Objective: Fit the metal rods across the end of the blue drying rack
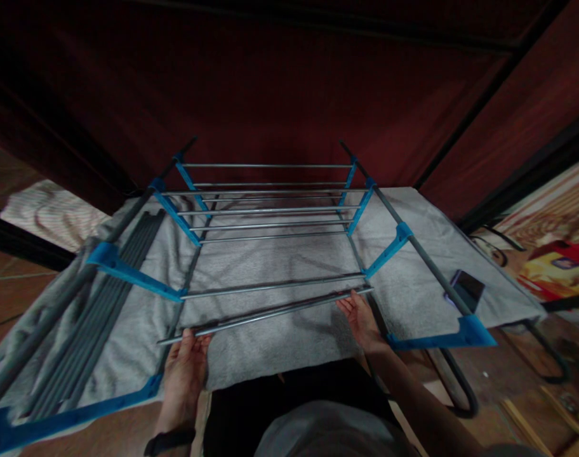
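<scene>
A long grey metal rod (265,313) runs across in front of me, its left end lower than its right. My left hand (187,365) grips its left end with fingers curled around it. My right hand (360,320) holds the right end near a blue plastic bracket (387,252). The rod hangs just in front of a rack frame (270,209) of grey tubes and blue side pieces, which carries several rods fitted crosswise. The frame stands over a grey towel-like cloth (280,336).
A bundle of spare grey rods (103,298) lies on the cloth at the left. A dark phone (466,289) rests on the cloth at the right. A dark red fabric wall (289,95) stands behind. Colourful boxes (556,266) sit on the floor at right.
</scene>
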Available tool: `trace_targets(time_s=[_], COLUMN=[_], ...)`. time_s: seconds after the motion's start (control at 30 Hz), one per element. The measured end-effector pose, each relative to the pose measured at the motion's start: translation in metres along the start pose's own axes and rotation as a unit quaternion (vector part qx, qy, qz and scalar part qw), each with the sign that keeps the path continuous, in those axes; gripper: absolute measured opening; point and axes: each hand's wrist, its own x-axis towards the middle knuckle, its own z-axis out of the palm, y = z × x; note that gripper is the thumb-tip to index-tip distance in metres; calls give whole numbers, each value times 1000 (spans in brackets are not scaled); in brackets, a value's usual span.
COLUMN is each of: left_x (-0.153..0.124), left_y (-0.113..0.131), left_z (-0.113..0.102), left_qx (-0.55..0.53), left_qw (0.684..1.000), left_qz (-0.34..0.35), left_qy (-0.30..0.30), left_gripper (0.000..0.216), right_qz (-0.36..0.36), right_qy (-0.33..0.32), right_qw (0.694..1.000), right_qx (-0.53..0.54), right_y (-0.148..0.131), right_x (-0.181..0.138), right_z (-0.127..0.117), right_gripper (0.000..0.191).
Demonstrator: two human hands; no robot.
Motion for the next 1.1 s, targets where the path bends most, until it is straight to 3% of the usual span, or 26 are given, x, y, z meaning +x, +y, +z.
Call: trace_targets(time_s=[0.33,0.73,1.1], left_x=[7,1,-2], left_y=[-1,1,2], left_z=[-7,-4,2], left_qx=[-21,-29,-44], left_qw=[998,999,999], left_qz=[3,-10,-14], left_qy=[-52,-34,8], left_gripper=[8,10,19], right_qz=[3,0,-1], right_qy=[-4,-20,-13], right_qw=[1000,1000,1000], right_qx=[-10,-3,-5], right_y=[0,1,3], right_x=[0,1,4], right_z=[-1,-4,-7], right_gripper=[31,21,29])
